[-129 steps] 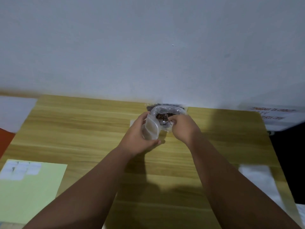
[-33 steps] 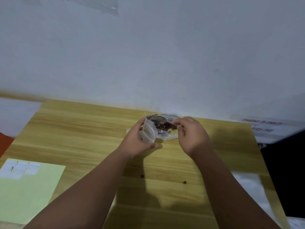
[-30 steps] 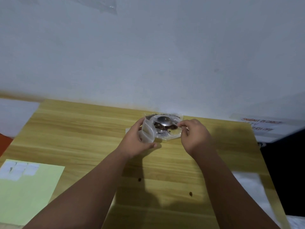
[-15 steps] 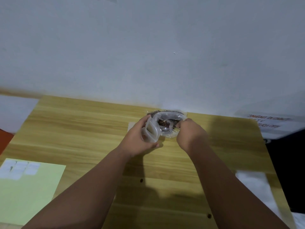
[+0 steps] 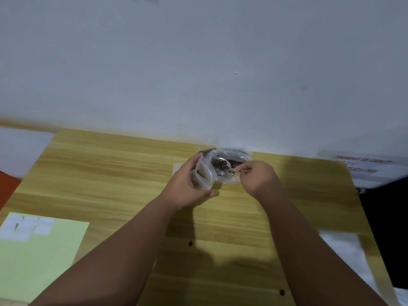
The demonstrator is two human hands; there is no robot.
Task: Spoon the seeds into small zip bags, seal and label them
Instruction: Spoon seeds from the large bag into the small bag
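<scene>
Because labelling comes last, the pale green sheet (image 5: 44,257) with its white labels (image 5: 24,226) lies flat at the near left of the wood-grain bench (image 5: 110,173), out of the way. Farther on, the left hand (image 5: 187,188) curls round a small zip bag (image 5: 204,173) of thin frosted plastic, holding it upright with its mouth bowed open toward the right, I judge so that seeds can drop straight in. Just beside it the right hand (image 5: 258,177) pinches the slim handle of a shiny metal spoon (image 5: 225,165), whose bowl sits among the dark brown seeds (image 5: 218,165). These lie in a crinkled clear bag (image 5: 238,156) slumped at the bench's far edge against the plain white wall (image 5: 198,74).
</scene>
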